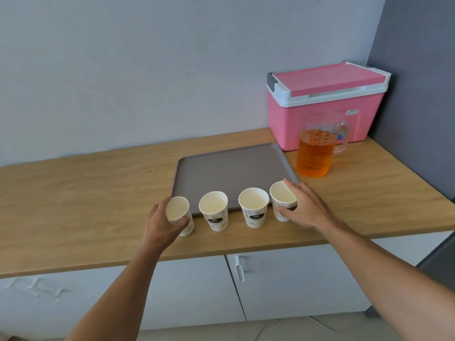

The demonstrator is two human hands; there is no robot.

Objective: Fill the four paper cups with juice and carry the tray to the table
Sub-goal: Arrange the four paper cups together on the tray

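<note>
Here, four paper cups in a row on the wooden counter (86, 193), centre of frame, all upright and empty, standing along the near edge of the grey tray (229, 166). Whether they touch the tray edge, can't tell. Left hand (160, 223) wraps the leftmost cup (178, 214) from its left side, fingers curled round the wall, thumb across the front, cup tilted slightly. Right hand (304, 206) is on the rightmost cup (283, 200), fingers over the far right rim, thumb low on the front wall; looks like a loose grasp, hand fairly spread. The two middle cups, second cup (213, 210) and third cup (253, 206), stand free between the hands, untouched. Tray bare, lying flat behind the cups. Clear jug (316, 153) of orange juice stands right of the tray's far corner, upper right of frame, well apart from both hands, roughly two thirds full. Pink cooler box (325, 104) just behind the jug, lid closed, against the wall corner.
</note>
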